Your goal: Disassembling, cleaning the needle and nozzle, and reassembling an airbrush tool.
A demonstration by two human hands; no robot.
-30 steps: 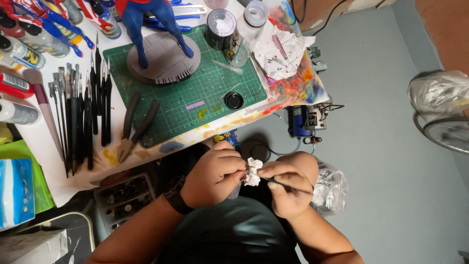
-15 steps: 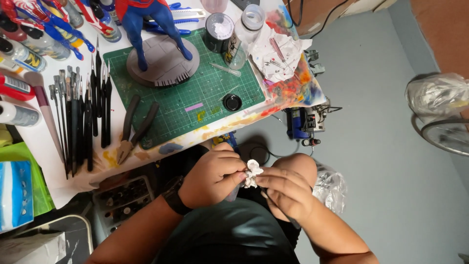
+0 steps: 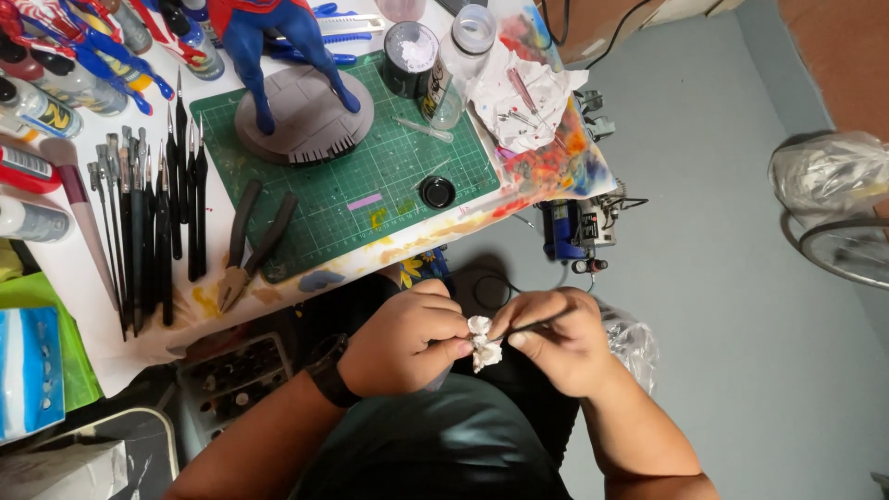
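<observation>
Both hands moved little since before: left hand (image 3: 403, 341) pinches the small white wad (image 3: 482, 343) over the lap, right hand (image 3: 554, 338) fingers closed on a thin stick (image 3: 546, 321), below the table (image 3: 65, 306).

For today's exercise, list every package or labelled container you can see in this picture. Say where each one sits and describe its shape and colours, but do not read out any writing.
Blue and white packet: far left edge, flat and rectangular.
White box: bottom left corner, only partly in view.
Clear bottle: upper left on the table, lying down, yellow and dark label.
Red and white tube: left edge, lying flat.
Black jar: top of the green cutting mat, round, white lid.
</observation>
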